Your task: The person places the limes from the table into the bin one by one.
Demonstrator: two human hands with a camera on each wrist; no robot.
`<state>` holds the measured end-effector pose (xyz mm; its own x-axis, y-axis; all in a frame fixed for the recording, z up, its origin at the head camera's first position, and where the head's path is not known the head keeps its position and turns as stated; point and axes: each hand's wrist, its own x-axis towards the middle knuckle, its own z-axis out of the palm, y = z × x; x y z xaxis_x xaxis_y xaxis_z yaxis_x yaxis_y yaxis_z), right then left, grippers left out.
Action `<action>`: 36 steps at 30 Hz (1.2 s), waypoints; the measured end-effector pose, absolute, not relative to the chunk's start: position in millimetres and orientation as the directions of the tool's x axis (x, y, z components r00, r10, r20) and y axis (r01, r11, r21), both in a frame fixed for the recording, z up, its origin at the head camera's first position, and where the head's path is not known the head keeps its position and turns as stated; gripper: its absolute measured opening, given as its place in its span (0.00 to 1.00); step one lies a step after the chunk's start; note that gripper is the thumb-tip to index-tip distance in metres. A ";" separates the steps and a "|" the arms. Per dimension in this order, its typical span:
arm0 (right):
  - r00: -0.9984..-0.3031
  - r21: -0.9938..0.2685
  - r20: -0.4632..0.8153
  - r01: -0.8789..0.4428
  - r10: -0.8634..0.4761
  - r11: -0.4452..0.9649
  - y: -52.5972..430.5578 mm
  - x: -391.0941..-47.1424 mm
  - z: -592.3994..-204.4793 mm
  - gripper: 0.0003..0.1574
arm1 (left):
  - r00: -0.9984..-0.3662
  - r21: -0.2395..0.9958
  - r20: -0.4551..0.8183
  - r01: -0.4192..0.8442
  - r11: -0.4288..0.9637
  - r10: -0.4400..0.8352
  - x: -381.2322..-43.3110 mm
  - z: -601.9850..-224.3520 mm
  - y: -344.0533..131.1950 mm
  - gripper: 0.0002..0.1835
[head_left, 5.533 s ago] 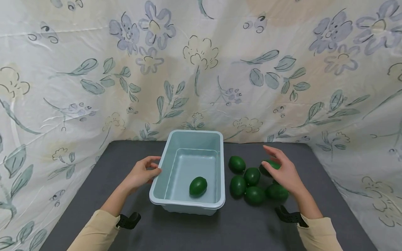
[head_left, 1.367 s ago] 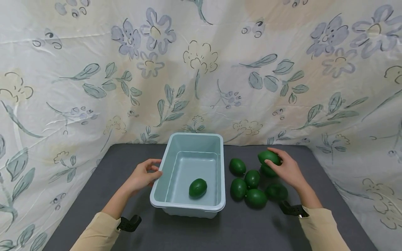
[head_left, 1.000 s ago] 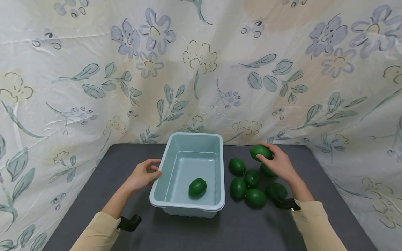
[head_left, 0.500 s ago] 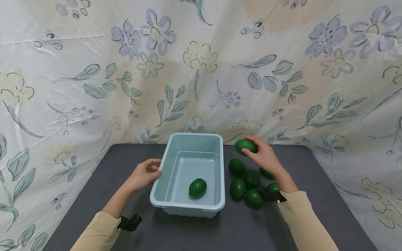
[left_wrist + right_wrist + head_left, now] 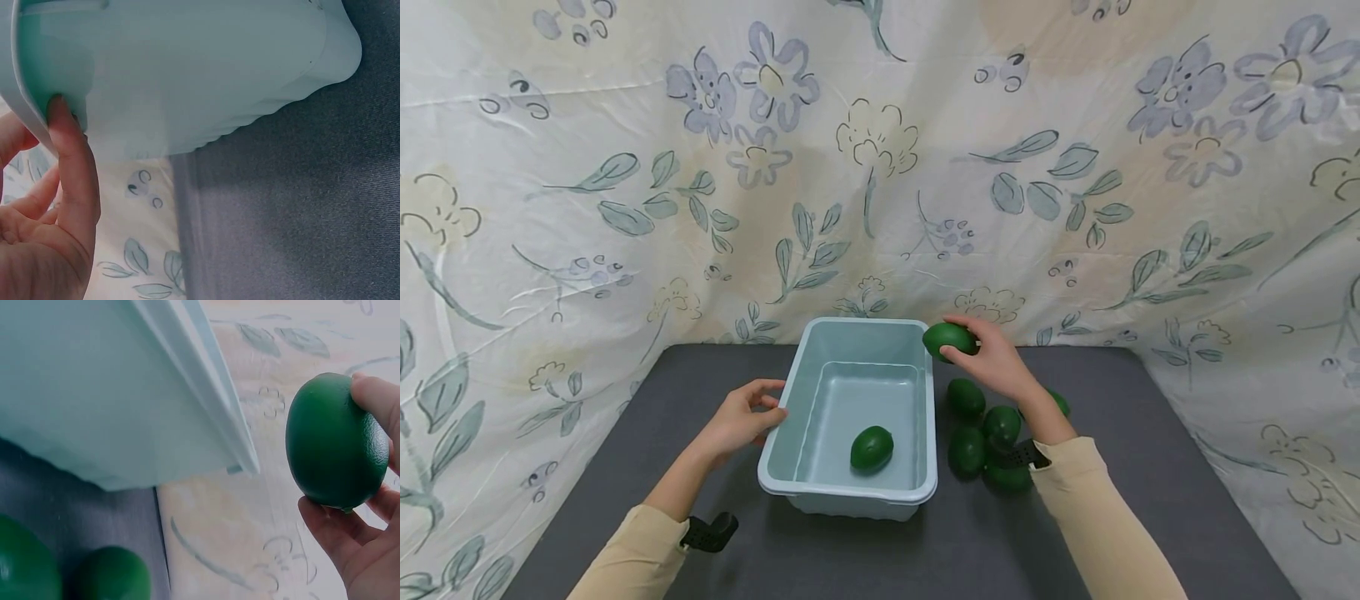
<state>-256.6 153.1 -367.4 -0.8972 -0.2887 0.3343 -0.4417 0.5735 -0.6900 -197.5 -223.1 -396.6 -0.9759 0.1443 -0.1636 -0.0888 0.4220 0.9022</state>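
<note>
A pale blue-green plastic bin (image 5: pixel 850 396) stands on the table with one dark green lime (image 5: pixel 872 450) on its floor. My left hand (image 5: pixel 737 423) holds the bin's left rim; in the left wrist view a digit presses the outer wall just under the rim. My right hand (image 5: pixel 996 362) grips another lime (image 5: pixel 947 341) between thumb and fingers, raised by the bin's far right corner. Seen from the right wrist, this lime (image 5: pixel 334 440) hangs beside the bin's outer wall (image 5: pixel 94 394). Several limes (image 5: pixel 965 398) lie right of the bin, partly hidden by the right wrist.
The dark grey table (image 5: pixel 842 554) ends at a floral cloth (image 5: pixel 880 208) hanging behind it. Both forearms wear cream sleeves (image 5: pixel 1105 517), with black straps at the wrists.
My right hand picked up a lime from the group and carried it left and slightly upward to the bin's right rim. My left hand stays at the left rim.
</note>
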 end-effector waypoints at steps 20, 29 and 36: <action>-0.861 -0.689 0.323 -0.499 -0.393 0.526 97.5 -258.6 -358.0 0.31 | -0.975 0.899 -0.172 -0.098 0.428 0.137 -198.5 -395.3 -222.4 0.26; -0.833 -0.673 0.333 -0.538 -0.441 0.508 79.0 -257.9 -356.4 0.31 | -0.975 0.897 -0.176 -0.101 0.430 0.138 -198.3 -394.2 -222.2 0.27; -0.822 -0.686 0.323 -0.544 -0.468 0.483 67.8 -255.1 -355.8 0.31 | -0.976 0.894 -0.176 -0.103 0.436 0.130 -199.4 -395.4 -222.1 0.27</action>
